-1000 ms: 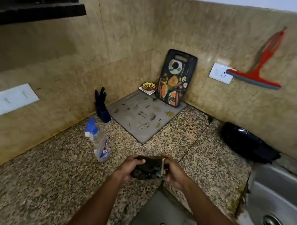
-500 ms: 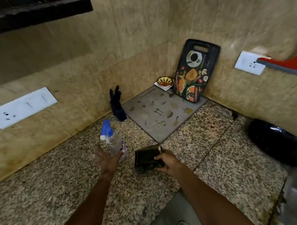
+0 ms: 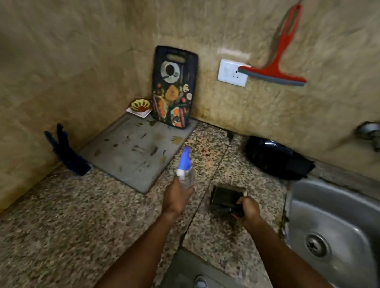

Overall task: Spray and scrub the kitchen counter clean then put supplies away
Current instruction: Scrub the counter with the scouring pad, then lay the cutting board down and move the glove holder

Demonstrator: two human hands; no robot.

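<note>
My left hand (image 3: 176,194) is closed around a clear spray bottle (image 3: 184,168) with a blue nozzle, lifted above the speckled granite counter (image 3: 72,221) with the nozzle facing away from me. My right hand (image 3: 248,211) grips a dark scrubbing pad (image 3: 224,197) that lies flat on the counter, just left of the sink. The two hands are about a hand's width apart.
A grey mat (image 3: 136,150) lies in the corner, with a printed cutting board (image 3: 174,86) and a small bowl (image 3: 139,104) behind it. Dark blue gloves (image 3: 64,151) lean at the left wall. A black bag (image 3: 275,157), steel sink (image 3: 333,232), red squeegee (image 3: 277,60) and wall socket (image 3: 231,72) are to the right.
My left hand let go of the pad, reached to the spray bottle and picked it up off the counter. My right hand kept the pad and set it down nearer the sink.
</note>
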